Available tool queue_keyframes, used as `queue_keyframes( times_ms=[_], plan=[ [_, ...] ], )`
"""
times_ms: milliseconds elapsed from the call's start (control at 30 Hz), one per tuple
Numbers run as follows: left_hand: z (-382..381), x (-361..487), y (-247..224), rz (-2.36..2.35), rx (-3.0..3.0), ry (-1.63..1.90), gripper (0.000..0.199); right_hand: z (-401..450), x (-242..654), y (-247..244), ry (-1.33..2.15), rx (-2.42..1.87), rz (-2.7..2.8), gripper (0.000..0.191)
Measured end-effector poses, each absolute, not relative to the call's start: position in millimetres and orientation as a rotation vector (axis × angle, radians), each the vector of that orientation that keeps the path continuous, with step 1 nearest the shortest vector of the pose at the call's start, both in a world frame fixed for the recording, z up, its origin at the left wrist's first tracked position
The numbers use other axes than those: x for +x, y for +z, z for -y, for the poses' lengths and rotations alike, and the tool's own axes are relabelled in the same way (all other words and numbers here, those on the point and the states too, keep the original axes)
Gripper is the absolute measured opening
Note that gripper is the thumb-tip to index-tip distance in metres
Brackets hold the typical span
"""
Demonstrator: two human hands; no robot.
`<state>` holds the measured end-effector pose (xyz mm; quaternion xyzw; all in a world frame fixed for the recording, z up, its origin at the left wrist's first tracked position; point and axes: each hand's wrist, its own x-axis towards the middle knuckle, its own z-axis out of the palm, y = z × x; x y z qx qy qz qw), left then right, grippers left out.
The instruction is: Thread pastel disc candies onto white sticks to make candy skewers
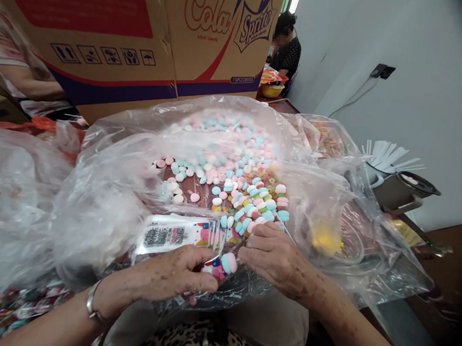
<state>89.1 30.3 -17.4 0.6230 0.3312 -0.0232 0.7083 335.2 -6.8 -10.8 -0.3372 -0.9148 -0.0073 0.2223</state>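
My left hand (181, 274), a bangle on its wrist, is closed around a small printed candy wrapper (214, 268). Pink and blue round candies (229, 262) stick out of the wrapper's right end. Just to the right, my right hand (276, 256) has its fingers curled together close to those candies; what they pinch, if anything, is hidden. Beyond the left hand lies a stack of clear printed wrappers (172, 234). Stacked pink, white, blue and gummy-coloured candies (258, 206) lie in front of the right hand. Loose pastel candies (219, 167) spread out behind them.
Clear plastic sheeting (108, 186) surrounds the candies. A large cardboard box (167, 59) stands behind. At the right are a grey jug-like container (402, 191) and white strips (388, 156). Wrapped candies (19, 306) lie lower left. One person (287, 48) sits at the back; another's arm (33, 82) shows at left.
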Motion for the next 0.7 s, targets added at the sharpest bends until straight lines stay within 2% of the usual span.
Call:
queue_keyframes(
  times_ms=[233, 467, 700],
  plan=[
    [-27.6, 86.2, -18.7, -0.801, 1.810, 0.097, 0.016, 10.0, 328.7, -11.6, -0.013, -0.945, 2.571, 0.033],
    [-23.2, 93.9, -26.6, -0.818, 1.749, 0.114, 0.016, 7.1, 314.9, -26.5, -0.041, -0.815, 2.590, 0.029],
    [-21.3, 81.7, -27.6, -0.792, 1.593, 0.057, 0.021, 5.8, 322.2, -11.3, 0.077, -0.878, 2.607, 0.030]
  ],
)
